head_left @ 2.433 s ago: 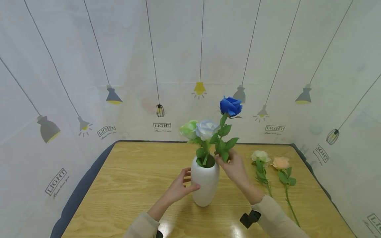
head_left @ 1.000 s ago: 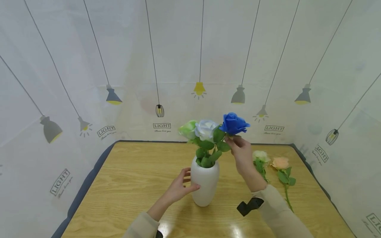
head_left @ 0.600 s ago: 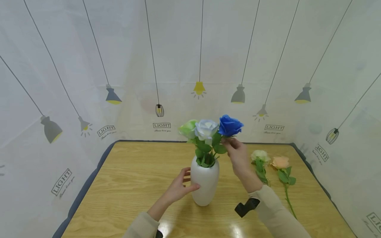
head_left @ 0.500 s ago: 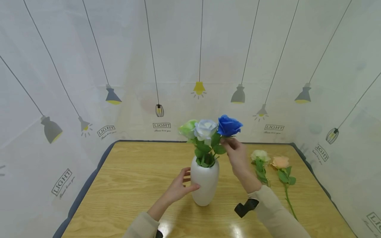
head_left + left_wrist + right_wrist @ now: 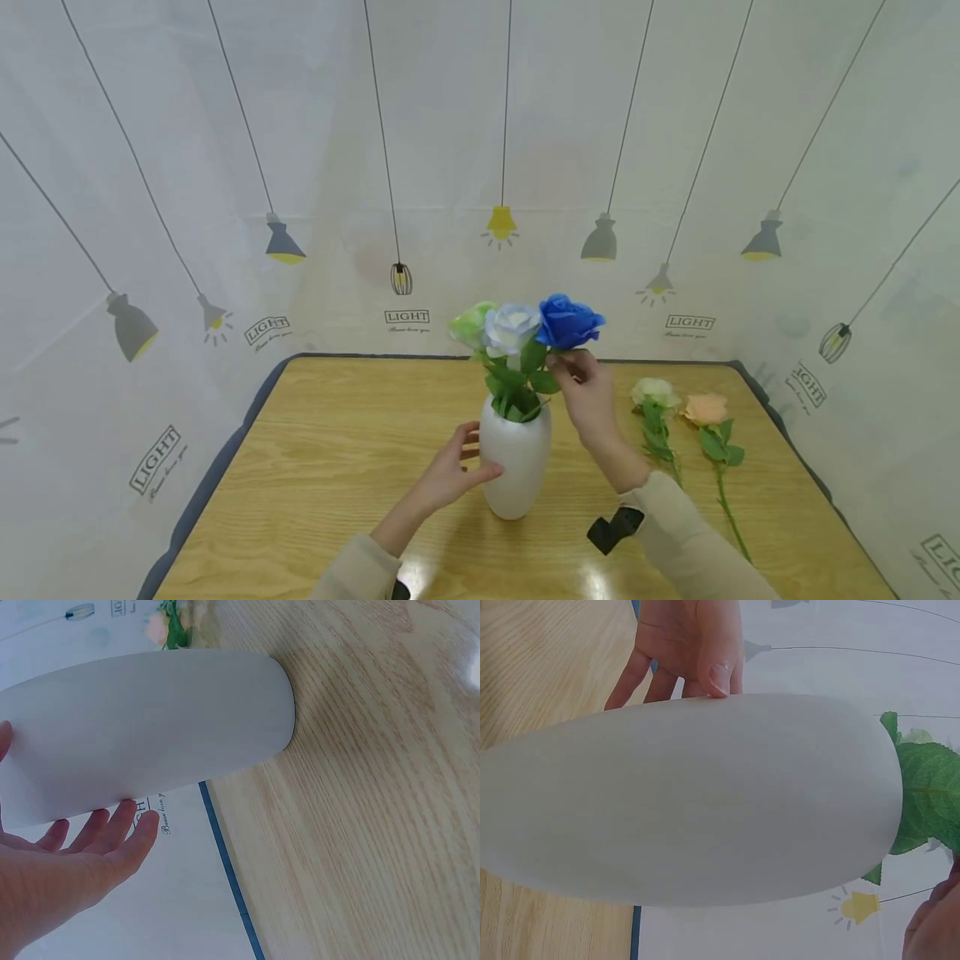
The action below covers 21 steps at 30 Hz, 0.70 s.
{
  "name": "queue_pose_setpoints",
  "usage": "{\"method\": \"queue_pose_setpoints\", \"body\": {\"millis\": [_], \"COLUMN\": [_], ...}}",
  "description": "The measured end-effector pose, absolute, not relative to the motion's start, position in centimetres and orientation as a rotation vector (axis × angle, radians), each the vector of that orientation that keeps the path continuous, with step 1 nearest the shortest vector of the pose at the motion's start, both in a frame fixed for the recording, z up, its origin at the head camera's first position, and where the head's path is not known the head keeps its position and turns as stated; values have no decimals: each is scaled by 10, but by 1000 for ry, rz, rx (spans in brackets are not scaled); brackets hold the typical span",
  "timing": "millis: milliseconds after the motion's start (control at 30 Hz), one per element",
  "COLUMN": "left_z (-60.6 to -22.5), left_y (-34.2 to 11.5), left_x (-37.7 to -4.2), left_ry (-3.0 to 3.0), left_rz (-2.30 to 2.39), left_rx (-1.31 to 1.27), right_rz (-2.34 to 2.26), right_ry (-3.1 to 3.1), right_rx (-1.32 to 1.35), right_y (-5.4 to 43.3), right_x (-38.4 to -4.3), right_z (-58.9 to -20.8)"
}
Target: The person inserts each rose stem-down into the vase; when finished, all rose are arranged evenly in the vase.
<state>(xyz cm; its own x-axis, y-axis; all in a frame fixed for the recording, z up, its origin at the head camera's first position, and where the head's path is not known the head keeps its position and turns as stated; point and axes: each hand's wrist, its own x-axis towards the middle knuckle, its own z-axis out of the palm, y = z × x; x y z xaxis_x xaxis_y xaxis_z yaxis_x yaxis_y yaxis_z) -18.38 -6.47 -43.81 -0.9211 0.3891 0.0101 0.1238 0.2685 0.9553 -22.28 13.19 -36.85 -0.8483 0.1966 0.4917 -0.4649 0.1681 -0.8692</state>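
A white vase (image 5: 513, 458) stands upright on the table, holding a green-white rose (image 5: 472, 323), a pale blue rose (image 5: 512, 327) and a deep blue rose (image 5: 569, 322). My left hand (image 5: 448, 477) holds the vase from its left, with thumb and fingers on either side. In the left wrist view, the fingertips of the left hand (image 5: 82, 862) touch the vase wall. Just under the blue bloom, my right hand (image 5: 591, 396) pinches the stem of the blue rose. Green leaves (image 5: 928, 791) spread at the vase mouth in the right wrist view; the stem ends inside are hidden.
A cream rose (image 5: 656, 393) and a peach rose (image 5: 706, 409) lie on the wooden table (image 5: 322, 467), right of the vase. Behind the table hangs a pale curtain (image 5: 442, 150) printed with lamps.
The blue rose has come down from high above the vase, its stem now in the mouth. My right hand shifted up to the bloom, then slightly left with it. The left hand stayed.
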Motion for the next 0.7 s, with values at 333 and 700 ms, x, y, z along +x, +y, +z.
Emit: {"method": "queue_pose_setpoints", "body": {"millis": [333,700], "left_z": [-466,-440], "left_y": [-66,-65], "left_x": [-198,-185], "left_ry": [2347,2320], "left_rz": [1689,1697], "left_rx": [472,486], "right_rz": [1632,1749], "right_ry": [-1984,-1951], "right_rx": [322,266], "right_y": [138,143], "right_x": [-234,-227], "right_z": [-381,-377]}}
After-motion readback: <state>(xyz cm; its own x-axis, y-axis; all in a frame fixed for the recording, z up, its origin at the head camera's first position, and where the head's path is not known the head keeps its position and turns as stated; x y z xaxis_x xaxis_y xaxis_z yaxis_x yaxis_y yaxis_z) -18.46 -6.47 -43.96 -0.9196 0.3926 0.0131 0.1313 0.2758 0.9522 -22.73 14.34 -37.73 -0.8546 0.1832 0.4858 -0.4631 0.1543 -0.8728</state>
